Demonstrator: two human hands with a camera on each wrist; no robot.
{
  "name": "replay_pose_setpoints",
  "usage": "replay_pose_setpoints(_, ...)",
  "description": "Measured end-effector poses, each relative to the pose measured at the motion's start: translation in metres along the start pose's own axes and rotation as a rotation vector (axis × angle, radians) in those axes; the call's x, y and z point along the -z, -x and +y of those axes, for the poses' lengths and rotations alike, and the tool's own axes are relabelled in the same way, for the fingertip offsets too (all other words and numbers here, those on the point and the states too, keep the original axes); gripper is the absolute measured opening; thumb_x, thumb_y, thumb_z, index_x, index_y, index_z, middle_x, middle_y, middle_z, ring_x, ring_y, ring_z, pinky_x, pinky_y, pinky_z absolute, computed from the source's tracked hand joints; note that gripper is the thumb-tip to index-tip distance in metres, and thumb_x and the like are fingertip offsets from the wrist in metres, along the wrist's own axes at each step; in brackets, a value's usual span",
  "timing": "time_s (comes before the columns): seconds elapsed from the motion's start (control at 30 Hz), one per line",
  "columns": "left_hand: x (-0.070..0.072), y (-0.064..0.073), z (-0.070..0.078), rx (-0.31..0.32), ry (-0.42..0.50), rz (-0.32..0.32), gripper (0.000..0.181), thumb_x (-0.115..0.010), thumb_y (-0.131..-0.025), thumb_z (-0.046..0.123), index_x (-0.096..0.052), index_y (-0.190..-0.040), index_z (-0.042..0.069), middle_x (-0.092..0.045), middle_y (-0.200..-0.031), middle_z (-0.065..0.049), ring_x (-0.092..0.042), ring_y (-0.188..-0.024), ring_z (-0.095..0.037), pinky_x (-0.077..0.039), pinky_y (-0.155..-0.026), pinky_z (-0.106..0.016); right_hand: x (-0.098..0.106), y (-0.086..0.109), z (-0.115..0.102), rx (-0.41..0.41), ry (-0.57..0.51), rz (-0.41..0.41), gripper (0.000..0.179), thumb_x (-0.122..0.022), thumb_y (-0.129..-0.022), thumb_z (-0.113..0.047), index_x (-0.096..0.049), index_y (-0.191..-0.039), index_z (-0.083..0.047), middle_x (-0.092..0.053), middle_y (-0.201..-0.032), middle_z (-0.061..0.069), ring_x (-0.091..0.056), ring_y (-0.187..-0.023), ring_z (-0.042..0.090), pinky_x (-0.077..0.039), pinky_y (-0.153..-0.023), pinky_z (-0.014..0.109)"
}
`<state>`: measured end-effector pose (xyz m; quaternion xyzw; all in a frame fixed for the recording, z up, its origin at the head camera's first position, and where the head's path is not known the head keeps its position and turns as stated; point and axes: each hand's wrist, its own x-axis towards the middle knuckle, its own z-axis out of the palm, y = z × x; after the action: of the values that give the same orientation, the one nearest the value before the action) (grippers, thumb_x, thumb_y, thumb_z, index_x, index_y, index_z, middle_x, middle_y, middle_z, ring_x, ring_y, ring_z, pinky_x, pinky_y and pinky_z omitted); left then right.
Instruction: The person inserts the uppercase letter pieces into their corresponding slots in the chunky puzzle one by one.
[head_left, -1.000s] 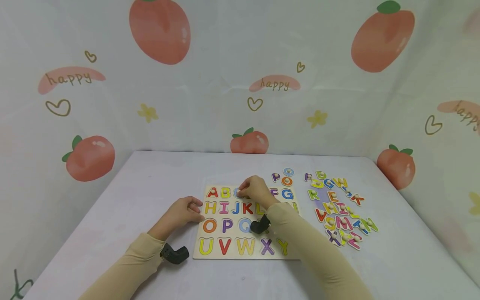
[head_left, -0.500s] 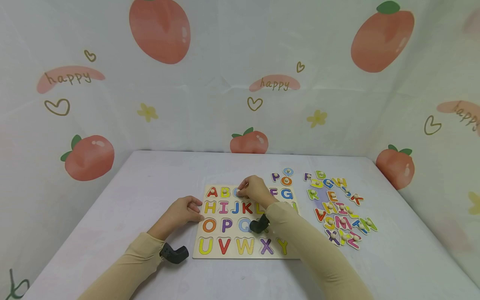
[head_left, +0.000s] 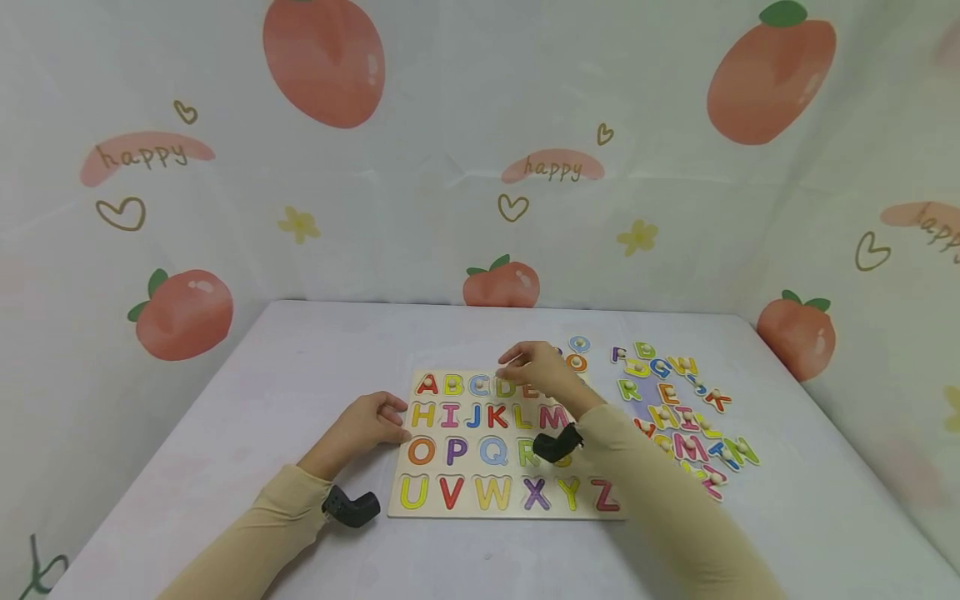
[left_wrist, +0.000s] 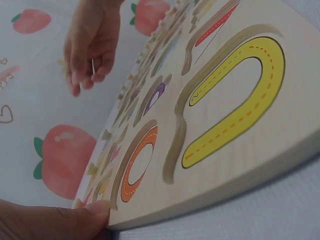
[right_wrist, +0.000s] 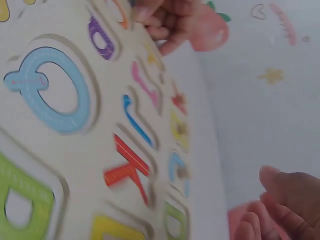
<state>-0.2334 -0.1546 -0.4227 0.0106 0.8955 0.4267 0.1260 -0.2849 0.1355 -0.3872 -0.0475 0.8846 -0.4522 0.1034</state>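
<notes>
My right hand (head_left: pixel 534 367) is above the top row of the wooden alphabet board (head_left: pixel 468 510), over D and E, holding nothing. Its fingers (left_wrist: pixel 102 62) hang loosely in the left wrist view. A light blue letter C piece (head_left: pixel 480 385) with a knob sits in the top row, beside the red A piece (head_left: pixel 427 384) and the yellow B piece (head_left: pixel 453 384). My left hand (head_left: pixel 363 429) rests at the board's left edge, thumb and fingertips touching it. In the left wrist view its thumb (left_wrist: pixel 85 215) lies against the board's corner.
Several loose knobbed letters, among them a pink M (head_left: pixel 688 447), an orange E (head_left: pixel 667 393) and a green R (head_left: pixel 629 389), lie right of the board. An orange O (head_left: pixel 576 362) and a light blue letter (head_left: pixel 580 343) lie behind it. A printed curtain (head_left: pixel 420 167) hangs behind the table.
My right hand has let go of the C piece, lifting and moving right from it. The C piece stays in the top row. My left hand has kept its place at the board's edge.
</notes>
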Motion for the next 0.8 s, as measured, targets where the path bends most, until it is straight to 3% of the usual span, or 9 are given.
replay_pose_setpoints(0.17, 0.001, 0.001, 0.0, -0.002, -0.005, 0.002, 0.046, -0.08, -0.073, 0.007, -0.06, -0.114, -0.003, -0.061, -0.087, -0.008, -0.056, -0.074, -0.016, -0.045, -0.066, -0.027, 0.038, 0.008, 0.016, 0.024, -0.075, 0.019, 0.03, -0.068, -0.09, -0.02, -0.063, -0.114, -0.003, -0.064, -0.102, 0.012, -0.064, -0.097, 0.032, -0.052, -0.089, 0.042)
replay_pose_setpoints(0.33, 0.002, 0.002, 0.0, 0.002, 0.009, 0.001, 0.045, -0.079, -0.073, 0.006, -0.06, -0.113, -0.003, -0.06, -0.086, -0.007, -0.056, -0.074, -0.016, -0.045, -0.065, -0.026, 0.08, 0.008, 0.044, 0.022, -0.11, 0.094, 0.04, -0.064, -0.093, -0.022, -0.058, -0.123, 0.003, -0.063, -0.111, 0.018, -0.061, -0.107, 0.036, -0.052, -0.09, 0.037)
replay_pose_setpoints(0.4, 0.002, 0.001, 0.0, 0.005, 0.006, 0.003, 0.046, -0.079, -0.073, 0.006, -0.06, -0.114, -0.003, -0.06, -0.086, -0.007, -0.056, -0.074, -0.016, -0.045, -0.065, -0.026, 0.097, 0.008, 0.055, 0.014, -0.11, 0.132, 0.044, -0.062, -0.095, -0.025, -0.055, -0.128, 0.004, -0.061, -0.118, 0.02, -0.061, -0.108, 0.033, -0.052, -0.09, 0.033)
replay_pose_setpoints(0.5, 0.001, 0.0, -0.001, 0.015, 0.0, 0.01, 0.046, -0.079, -0.073, 0.007, -0.06, -0.114, -0.002, -0.061, -0.087, -0.007, -0.056, -0.074, -0.016, -0.045, -0.065, -0.026, 0.121, 0.008, 0.073, -0.003, -0.152, 0.192, 0.049, -0.058, -0.097, -0.029, -0.05, -0.133, 0.004, -0.059, -0.124, 0.017, -0.063, -0.101, 0.016, -0.051, -0.089, 0.026)
replay_pose_setpoints(0.63, 0.0, -0.001, -0.001, 0.024, -0.008, 0.016, 0.046, -0.08, -0.074, 0.008, -0.06, -0.115, -0.001, -0.062, -0.087, -0.007, -0.056, -0.075, -0.016, -0.045, -0.066, -0.027, 0.145, 0.007, 0.098, 0.0, -0.224, 0.28, 0.054, -0.056, -0.098, -0.029, -0.046, -0.136, 0.007, -0.059, -0.116, 0.005, -0.058, -0.087, -0.005, -0.05, -0.086, 0.018)
replay_pose_setpoints(0.73, 0.0, -0.001, 0.0, 0.018, -0.01, 0.01, 0.047, -0.08, -0.074, 0.009, -0.06, -0.115, -0.001, -0.062, -0.088, -0.007, -0.056, -0.075, -0.017, -0.045, -0.066, -0.027, 0.154, 0.008, 0.117, -0.009, -0.189, 0.333, 0.054, -0.056, -0.098, -0.03, -0.047, -0.135, 0.008, -0.059, -0.117, 0.007, -0.058, -0.091, -0.002, -0.049, -0.086, 0.017)
replay_pose_setpoints(0.8, -0.001, 0.0, 0.001, 0.02, 0.0, 0.007, 0.046, -0.08, -0.074, 0.009, -0.06, -0.115, -0.001, -0.061, -0.088, -0.007, -0.056, -0.075, -0.017, -0.045, -0.066, -0.027, 0.157, 0.008, 0.128, -0.03, -0.135, 0.349, 0.053, -0.055, -0.098, -0.032, -0.048, -0.134, 0.007, -0.057, -0.124, 0.014, -0.059, -0.099, 0.007, -0.049, -0.089, 0.021)
